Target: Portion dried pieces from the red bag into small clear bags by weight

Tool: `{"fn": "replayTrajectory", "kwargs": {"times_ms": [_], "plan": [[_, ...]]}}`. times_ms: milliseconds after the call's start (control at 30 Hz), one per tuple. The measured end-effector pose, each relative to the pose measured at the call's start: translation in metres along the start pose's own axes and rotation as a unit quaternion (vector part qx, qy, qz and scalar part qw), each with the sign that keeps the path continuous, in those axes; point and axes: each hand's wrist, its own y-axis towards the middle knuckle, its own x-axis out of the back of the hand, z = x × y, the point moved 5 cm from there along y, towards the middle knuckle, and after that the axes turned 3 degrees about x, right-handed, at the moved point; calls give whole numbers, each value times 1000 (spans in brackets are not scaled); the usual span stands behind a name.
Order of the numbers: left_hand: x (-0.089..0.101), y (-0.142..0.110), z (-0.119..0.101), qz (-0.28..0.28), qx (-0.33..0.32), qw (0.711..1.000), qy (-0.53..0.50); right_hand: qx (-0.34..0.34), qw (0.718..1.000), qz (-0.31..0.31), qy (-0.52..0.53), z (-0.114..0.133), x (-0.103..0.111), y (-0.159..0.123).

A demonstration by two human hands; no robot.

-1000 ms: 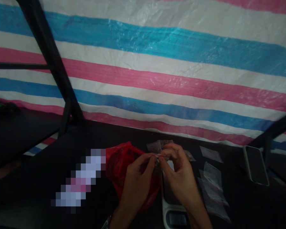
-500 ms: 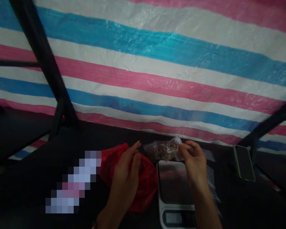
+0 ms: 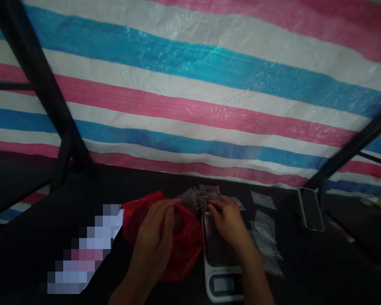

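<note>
My left hand (image 3: 155, 233) lies over the mouth of a red plastic bag (image 3: 187, 254), its fingers stretched out and nothing in them. The bag's contents are dark and hard to make out. To the right stands a white kitchen scale (image 3: 209, 277) with a dark weighing plate and a small display. My right hand (image 3: 230, 220) reaches across this plate, fingers loosely bent and apart. Its fingertips are at a cluster of small clear zip bags (image 3: 203, 197) with brownish contents, just behind the scale. Whether they touch the bags is unclear.
Several flat clear zip bags (image 3: 266, 237) lie right of the scale, with one more (image 3: 263, 200) behind them. A phone (image 3: 310, 209) leans against a black frame post at the right. A blurred-out paper strip (image 3: 92, 250) lies left. Striped plastic sheeting (image 3: 190, 101) hangs behind the black table.
My right hand has moved left and down and let go of the filled zip bag, which is now among the others. My left hand stays over the red bag. The view has shifted slightly right.
</note>
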Motion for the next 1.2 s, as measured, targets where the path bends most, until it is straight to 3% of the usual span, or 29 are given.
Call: {"fn": "replayTrajectory", "kwargs": {"times_ms": [100,167,267,400,533,700,833,1000,1200], "plan": [[0,1,-1,13,-16,1000,21,12,999,31,-19,15,-13,4],[2,3,-1,20,-34,998,45,11,999,37,-15,13,-10,6],[2,4,-1,48,-50,992,107,-32,999,-12,-27,-10,10,7],[-11,6,7,125,1,970,206,-68,997,-33,-1,-38,23,8],[-31,10,11,186,23,969,164,-59,996,-32,58,-44,31,10],[-21,18,0,121,28,976,177,-132,985,-100,36,-88,87,-25],[-2,11,-22,58,15,976,212,-199,975,-93,8,-127,122,-68],[-3,-10,-48,42,-11,983,180,-213,973,-87,14,-133,119,-79],[-38,-37,-71,90,-99,986,104,-210,973,-93,37,-125,116,-76]]}}
